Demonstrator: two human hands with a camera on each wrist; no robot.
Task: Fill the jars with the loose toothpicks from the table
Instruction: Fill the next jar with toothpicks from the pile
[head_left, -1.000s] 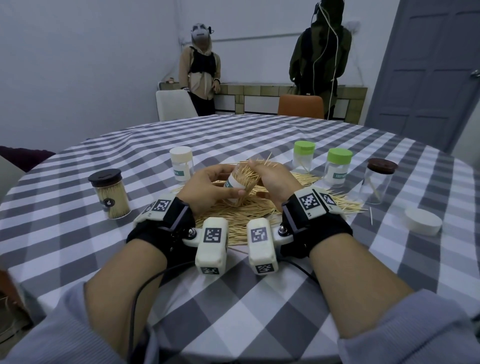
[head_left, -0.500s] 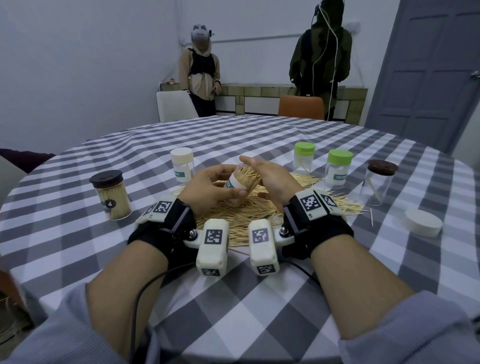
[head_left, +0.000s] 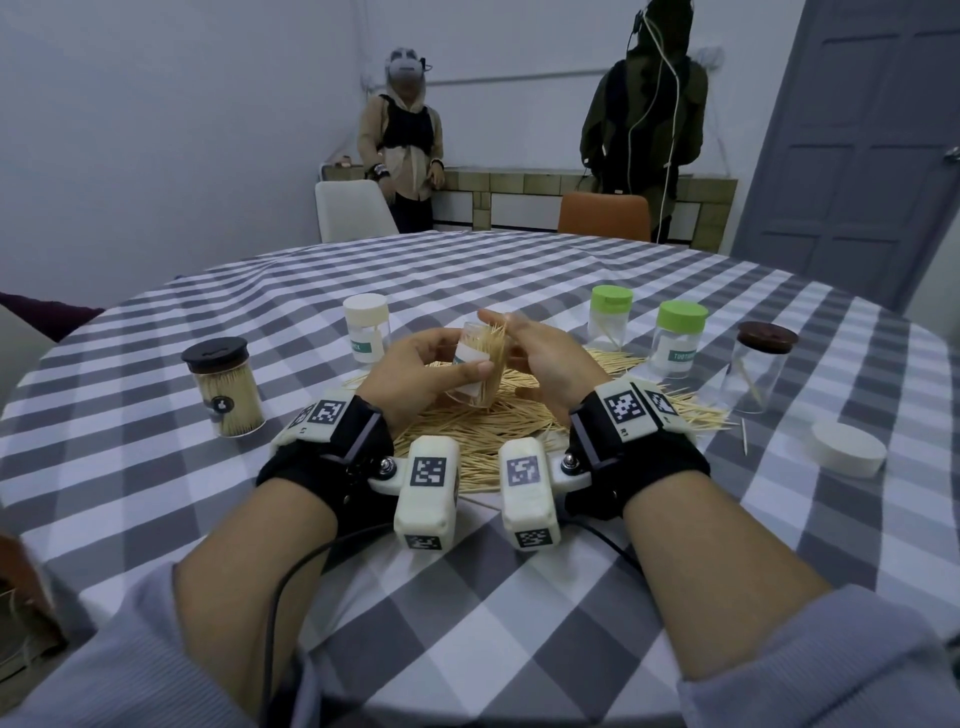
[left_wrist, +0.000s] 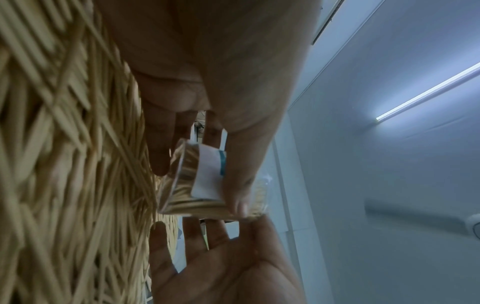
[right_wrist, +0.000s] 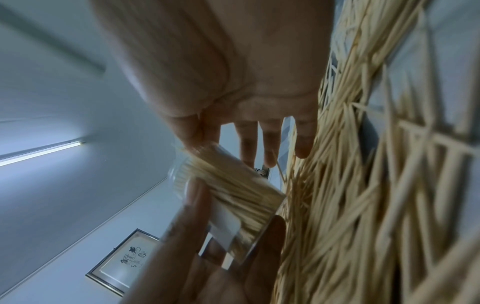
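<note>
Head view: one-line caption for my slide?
Left hand holds a tilted jar of toothpicks over the loose pile; right hand open beside it.

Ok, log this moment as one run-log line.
left hand grips open jar | right hand open beside toothpicks | pile remains

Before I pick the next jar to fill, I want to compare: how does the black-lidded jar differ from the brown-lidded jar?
The black-lidded jar is packed with toothpicks; the brown-lidded jar holds only a few, leaning loose. The black-lidded jar stands on the left of the table, the brown-lidded one on the right, beyond the toothpick pile. The black-lidded jar bears a small dark label; none shows on the brown-lidded jar. Both are clear, upright and capped.
</note>
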